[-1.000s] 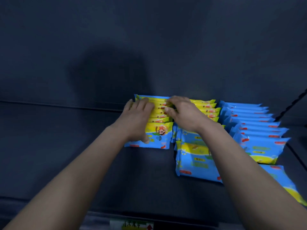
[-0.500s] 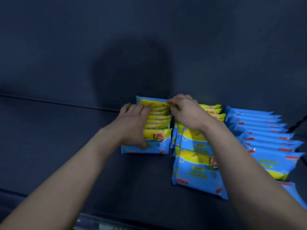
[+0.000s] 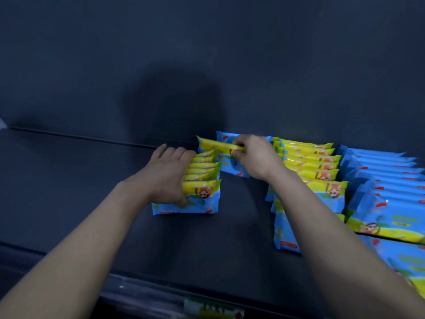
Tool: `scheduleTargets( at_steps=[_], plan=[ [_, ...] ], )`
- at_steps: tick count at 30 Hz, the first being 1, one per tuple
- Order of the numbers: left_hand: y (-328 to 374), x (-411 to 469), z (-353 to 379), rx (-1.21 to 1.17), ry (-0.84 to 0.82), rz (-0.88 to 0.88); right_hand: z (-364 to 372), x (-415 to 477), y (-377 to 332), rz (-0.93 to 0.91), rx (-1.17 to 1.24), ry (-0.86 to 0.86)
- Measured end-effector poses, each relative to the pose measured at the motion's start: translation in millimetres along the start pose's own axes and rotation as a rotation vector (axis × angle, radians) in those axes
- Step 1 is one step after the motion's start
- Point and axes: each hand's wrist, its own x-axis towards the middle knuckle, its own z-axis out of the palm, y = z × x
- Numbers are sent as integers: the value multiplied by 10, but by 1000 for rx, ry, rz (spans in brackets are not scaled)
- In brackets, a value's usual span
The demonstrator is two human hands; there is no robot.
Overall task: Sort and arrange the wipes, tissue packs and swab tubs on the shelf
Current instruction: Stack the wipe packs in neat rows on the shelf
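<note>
The fingertips [image 3: 236,143] and thumb of the right hand [image 3: 255,155] are curled and pinched on the yellow top seam of a flat yellow-and-blue plastic wipes pack [image 3: 218,145]. This pack stands tilted at the back of the shelf, between two rows. Whether its lower edge touches the board cannot be told. Just behind it, the corner of a blue plastic pack [image 3: 226,135] shows against the dark back panel [image 3: 207,54].

The left hand [image 3: 170,178] lays straight fingers [image 3: 174,155] over the left ends of the left row of upright yellow-topped packs [image 3: 204,171]. Its thumb presses the printed face of the front pack [image 3: 200,199], and no finger is curled round anything.

Right of the pinched pack, close by the right wrist, stands the middle row of yellow-topped packs [image 3: 310,162]. The right row of blue-topped packs [image 3: 379,171] stands just beside that. In front of the middle row a flat-lying blue pack [image 3: 285,233] sits partly under the right forearm. More flat-lying packs [image 3: 391,226] spread toward the right edge of the view.

The dark shelf board [image 3: 69,192] shows as a wide stretch left of the left row. It also shows as a lane between the left and middle rows, running from the pinched pack to the front. The board meets the back panel at a thin seam [image 3: 80,137]. Nearest the camera runs the front edge strip [image 3: 142,293], which carries a blurred label [image 3: 213,309].
</note>
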Motion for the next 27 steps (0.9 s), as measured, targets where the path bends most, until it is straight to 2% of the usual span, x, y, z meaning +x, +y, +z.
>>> scheduleTargets(
  at_steps=[5, 9, 13, 15, 17, 20, 23, 25, 27],
  plan=[
    [-316, -229, 3, -16, 41, 29, 180, 37, -354, 23, 255, -119],
    [-473, -306, 37, 26, 60, 81, 337, 23, -574, 13, 547, -225],
    [-525, -248, 45, 15, -8, 117, 429, 36, -657, 104, 665, -192],
    [-554, -217, 40, -27, 26, 148, 445, 16, -658, 158, 711, -151],
    [-591, -204, 31, -75, 57, 146, 438, -38, -612, 177, 676, -178],
    [-691, -180, 24, -37, 42, 90, 417, -167, -492, 216, 637, -391],
    [-774, -138, 40, -7, -4, 42, 553, -241, -503, 254, 387, -596],
    [-785, -131, 38, -45, -30, 27, 693, -221, -602, 274, 316, -550],
    [-778, -157, 48, -56, 10, 39, 795, -176, -677, 260, 350, -494]
  ],
)
